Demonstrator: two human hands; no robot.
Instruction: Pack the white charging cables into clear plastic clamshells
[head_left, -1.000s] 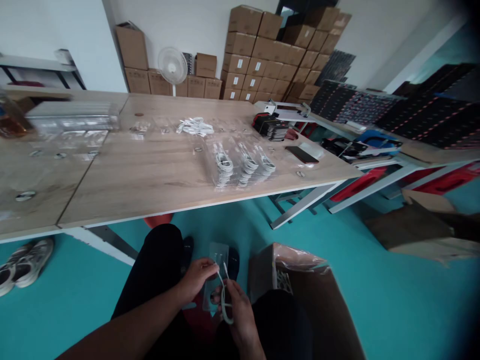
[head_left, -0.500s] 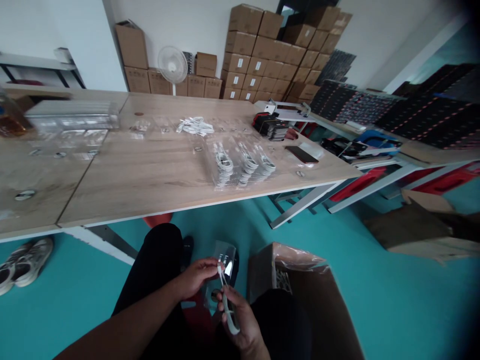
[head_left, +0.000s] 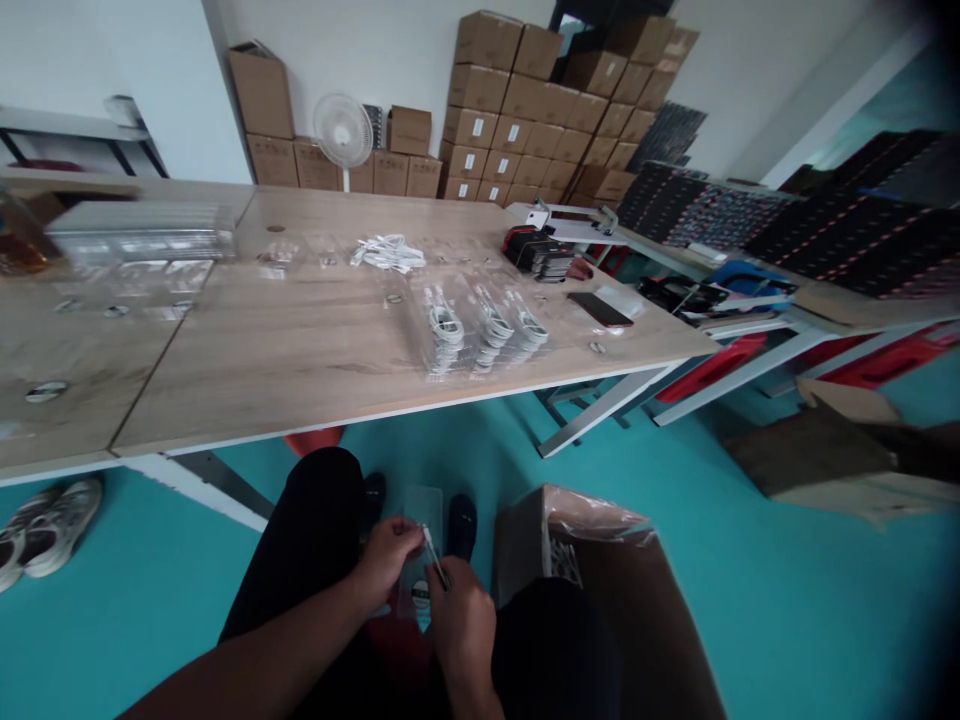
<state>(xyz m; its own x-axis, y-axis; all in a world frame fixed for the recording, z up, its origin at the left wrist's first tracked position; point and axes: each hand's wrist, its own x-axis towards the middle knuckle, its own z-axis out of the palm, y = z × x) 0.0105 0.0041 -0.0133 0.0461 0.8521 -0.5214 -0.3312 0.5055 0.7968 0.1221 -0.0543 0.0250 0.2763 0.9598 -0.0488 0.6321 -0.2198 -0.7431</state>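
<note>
Right hand (head_left: 461, 620) has turned over since half a second ago. Its palm and the looped cable were in view then; now its back faces the camera and the loop is covered. The clear plastic blister pack (head_left: 424, 502) has dropped from its tilted position and stands flatter behind the hands.

Left hand (head_left: 390, 558): thumb and forefinger are pressed together on the upper end of the thin white cable (head_left: 433, 548), which runs as a short slanted line down to the right hand. Right hand: fingers are curled under and hidden, so what they clamp cannot be told. Both hands sit close together over the person's lap, between the dark-trousered knees. The pack is directly behind them and below the table edge.

An open brown cardboard box with a crumpled plastic liner (head_left: 600, 560) stands on the teal floor just right of the hands. On the light wooden table (head_left: 300, 370) lie three rows of packed white cables in clear sleeves (head_left: 480, 330), a loose heap of white cables (head_left: 386, 252) and a dark flat phone (head_left: 600, 308). A pair of grey trainers (head_left: 45, 520) lies on the floor at left.
</note>
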